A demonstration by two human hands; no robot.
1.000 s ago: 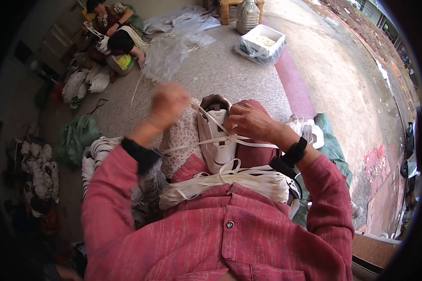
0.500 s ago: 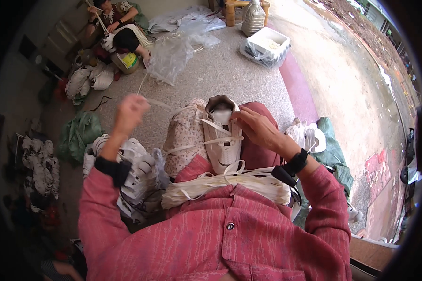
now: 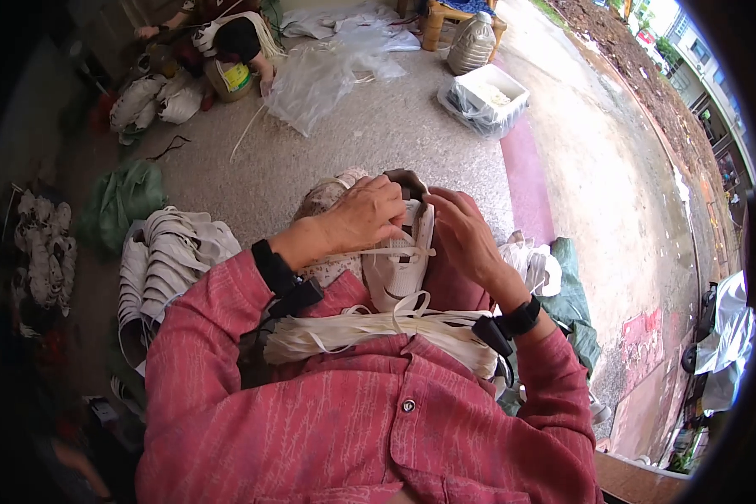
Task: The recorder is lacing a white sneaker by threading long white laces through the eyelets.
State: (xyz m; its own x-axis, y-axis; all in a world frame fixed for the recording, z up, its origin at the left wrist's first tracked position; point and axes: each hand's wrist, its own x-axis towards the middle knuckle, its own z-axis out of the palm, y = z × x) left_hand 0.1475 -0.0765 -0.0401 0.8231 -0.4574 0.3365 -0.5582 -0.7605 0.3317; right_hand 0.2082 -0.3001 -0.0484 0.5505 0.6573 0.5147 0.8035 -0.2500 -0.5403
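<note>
A white sneaker (image 3: 386, 275) rests between my knees, its brown-lined collar at the far end. A flat off-white shoelace (image 3: 388, 251) crosses its front and runs through the side. My left hand (image 3: 357, 218) is closed over the sneaker's left side, fingers pinched at the upper eyelets on the lace; its fingertips are partly hidden. My right hand (image 3: 469, 238) grips the sneaker's right edge near the collar, thumb and fingers bent. Across my lap lies a thick bundle of off-white laces (image 3: 370, 330), with one loop standing up beside the toe.
Stacked white shoe uppers (image 3: 172, 260) stand at my left, more white shoes (image 3: 533, 265) at my right by a green sack (image 3: 573, 294). Ahead are a plastic sheet (image 3: 323, 80), a white foam box (image 3: 494, 91) and a large bottle (image 3: 472, 44). Another person's arm (image 3: 265, 71) shows at far left.
My left hand has come in from the far left, where it was drawing a lace out, to the sneaker's opening. My right hand stays at the sneaker's right edge. The view has shifted slightly.
</note>
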